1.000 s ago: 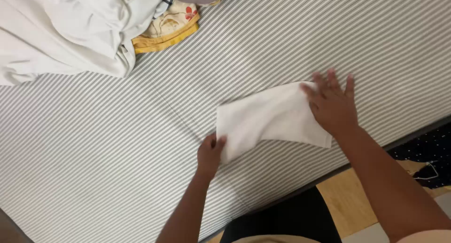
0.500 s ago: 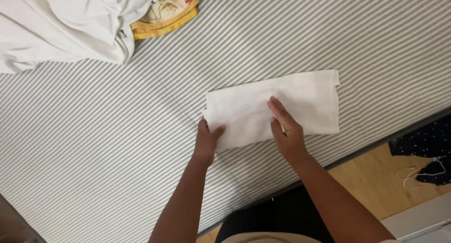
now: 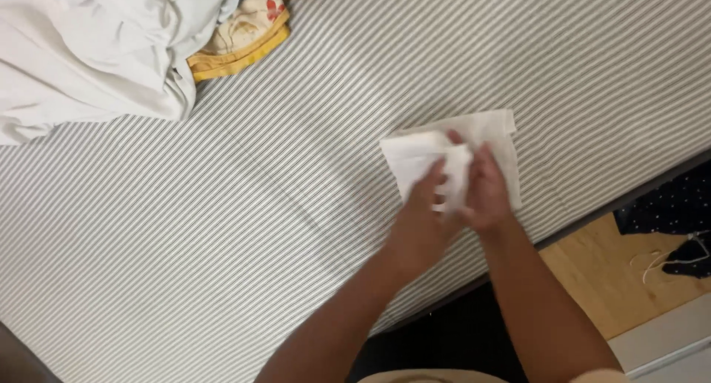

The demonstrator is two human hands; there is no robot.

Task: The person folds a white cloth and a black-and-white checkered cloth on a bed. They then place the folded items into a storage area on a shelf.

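Both hands meet right of centre in the frame: left hand (image 3: 418,224) and right hand (image 3: 485,194) pinch a folded edge of the small white cloth (image 3: 415,157) lying on the striped bed (image 3: 296,227). It looks light, soft and limp; corners or edges seem best for gripping. White bedding (image 3: 89,50) is bunched upper left.

Both bare forearms come in from about 6 o'clock and angle up toward 1 o'clock. The left hand (image 3: 421,218) and right hand (image 3: 485,194) are pressed close together, knuckles up, fingers curled and pinching, the 2 wrists nearly touching.
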